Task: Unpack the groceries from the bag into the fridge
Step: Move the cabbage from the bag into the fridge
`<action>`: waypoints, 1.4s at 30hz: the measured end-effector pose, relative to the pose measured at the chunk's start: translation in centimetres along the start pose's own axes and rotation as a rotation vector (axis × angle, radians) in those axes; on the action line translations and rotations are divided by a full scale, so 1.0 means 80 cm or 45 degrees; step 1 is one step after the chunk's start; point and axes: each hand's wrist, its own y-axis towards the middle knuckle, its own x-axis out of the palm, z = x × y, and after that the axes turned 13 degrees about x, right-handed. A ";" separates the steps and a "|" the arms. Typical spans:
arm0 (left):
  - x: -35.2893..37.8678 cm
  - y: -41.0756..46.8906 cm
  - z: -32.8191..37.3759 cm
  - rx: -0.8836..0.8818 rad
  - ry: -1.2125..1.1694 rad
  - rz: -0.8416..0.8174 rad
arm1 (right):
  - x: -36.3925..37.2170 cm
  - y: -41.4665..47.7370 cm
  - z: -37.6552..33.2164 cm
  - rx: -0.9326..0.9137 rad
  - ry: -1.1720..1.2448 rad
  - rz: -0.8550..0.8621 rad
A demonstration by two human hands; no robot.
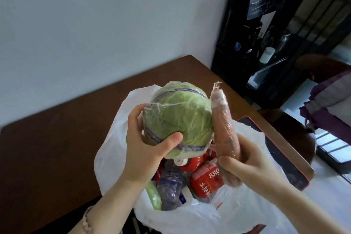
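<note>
the left hand grips a wrapped cabbage above the open white bag on the brown table. the right hand clasps what looks like a film-wrapped carrot, upright, touching the cabbage.

- Left hand: bare on every visible part.
- Left wrist: one bracelet, a single row of small, pale pinkish, rounded beads, fitted close to the wrist.
- Left forearm: bare down to the lower edge of view.
- Right hand: bare.
- Right forearm: bare down to the lower right corner of view.
</note>
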 end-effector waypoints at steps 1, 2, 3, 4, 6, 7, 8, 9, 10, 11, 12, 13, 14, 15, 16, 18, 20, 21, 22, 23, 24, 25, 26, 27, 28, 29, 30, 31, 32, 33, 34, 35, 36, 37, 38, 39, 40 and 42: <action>0.007 0.001 0.008 0.052 -0.010 -0.017 | -0.009 -0.013 -0.008 -0.032 -0.037 0.049; 0.015 0.002 0.014 0.088 -0.021 -0.036 | -0.018 -0.027 -0.016 -0.075 -0.072 0.105; 0.025 0.002 0.021 0.115 -0.039 -0.059 | -0.029 -0.041 -0.024 -0.107 -0.101 0.167; 0.035 0.003 0.028 0.140 -0.055 -0.084 | -0.040 -0.054 -0.032 -0.113 -0.104 0.241; 0.057 0.005 0.040 0.196 -0.079 -0.154 | -0.073 -0.077 -0.038 -0.072 -0.067 0.436; 0.070 0.004 0.046 0.232 -0.085 -0.202 | -0.095 -0.085 -0.038 -0.036 -0.076 0.555; 0.085 0.002 0.052 0.273 -0.087 -0.252 | -0.119 -0.093 -0.035 0.007 -0.093 0.654; 0.101 -0.001 0.057 0.311 -0.090 -0.305 | -0.143 -0.100 -0.030 0.062 -0.105 0.730; 0.118 -0.005 0.062 0.345 -0.094 -0.362 | -0.169 -0.106 -0.021 0.131 -0.132 0.795; 0.137 -0.010 0.065 0.368 -0.103 -0.419 | -0.195 -0.112 -0.009 0.204 -0.175 0.858; 0.157 -0.017 0.067 0.377 -0.116 -0.470 | -0.220 -0.120 0.007 0.268 -0.222 0.913; 0.179 -0.025 0.070 0.383 -0.134 -0.516 | -0.245 -0.129 0.026 0.324 -0.252 0.952; 0.204 -0.034 0.072 0.388 -0.161 -0.559 | -0.268 -0.140 0.046 0.383 -0.277 0.976; 0.231 -0.045 0.074 0.392 -0.196 -0.602 | -0.290 -0.154 0.067 0.449 -0.316 0.993; 0.259 -0.058 0.077 0.389 -0.232 -0.646 | -0.313 -0.171 0.089 0.520 -0.353 1.017; 0.317 -0.089 0.082 0.360 -0.307 -0.744 | -0.355 -0.214 0.134 0.662 -0.374 1.061; 0.379 -0.129 0.090 0.328 -0.378 -0.853 | -0.391 -0.267 0.179 0.779 -0.343 1.077; 0.411 -0.151 0.094 0.321 -0.409 -0.905 | -0.408 -0.295 0.202 0.841 -0.327 1.084; 0.443 -0.174 0.098 0.312 -0.434 -0.953 | -0.425 -0.325 0.226 0.905 -0.318 1.099; 0.477 -0.201 0.105 0.305 -0.460 -0.997 | -0.443 -0.356 0.251 0.961 -0.310 1.123; 0.511 -0.229 0.110 0.297 -0.484 -1.042 | -0.460 -0.389 0.276 1.012 -0.298 1.152; 0.544 -0.258 0.115 0.283 -0.515 -1.089 | -0.475 -0.422 0.299 1.070 -0.295 1.179; 0.578 -0.289 0.121 0.261 -0.559 -1.134 | -0.488 -0.456 0.321 1.117 -0.289 1.208; 0.611 -0.319 0.127 0.232 -0.601 -1.173 | -0.499 -0.492 0.341 1.161 -0.278 1.241; 0.643 -0.349 0.132 0.196 -0.641 -1.204 | -0.510 -0.526 0.360 1.205 -0.259 1.282; 0.674 -0.377 0.136 0.155 -0.676 -1.231 | -0.519 -0.561 0.376 1.249 -0.242 1.322; 0.704 -0.406 0.140 0.108 -0.717 -1.262 | -0.527 -0.596 0.392 1.302 -0.218 1.352; 0.734 -0.435 0.145 0.065 -0.755 -1.300 | -0.535 -0.631 0.410 1.355 -0.195 1.382; 0.762 -0.464 0.151 0.038 -0.772 -1.347 | -0.544 -0.664 0.428 1.401 -0.167 1.415; 0.792 -0.494 0.158 0.022 -0.779 -1.402 | -0.554 -0.697 0.446 1.447 -0.148 1.447; 0.818 -0.522 0.166 0.004 -0.793 -1.454 | -0.563 -0.728 0.463 1.506 -0.146 1.470; 0.844 -0.550 0.175 -0.011 -0.817 -1.502 | -0.572 -0.759 0.480 1.572 -0.147 1.485; 0.871 -0.579 0.183 -0.022 -0.839 -1.554 | -0.580 -0.790 0.496 1.630 -0.136 1.503; 0.898 -0.608 0.191 -0.036 -0.841 -1.608 | -0.589 -0.819 0.512 1.686 -0.122 1.521; 0.923 -0.636 0.200 -0.056 -0.833 -1.659 | -0.597 -0.847 0.529 1.735 -0.097 1.546; 0.949 -0.663 0.208 -0.074 -0.830 -1.704 | -0.606 -0.874 0.546 1.778 -0.056 1.579; 0.978 -0.689 0.213 -0.100 -0.837 -1.742 | -0.617 -0.900 0.564 1.817 -0.008 1.623; 1.035 -0.743 0.229 -0.131 -0.860 -1.833 | -0.639 -0.952 0.596 1.898 0.092 1.707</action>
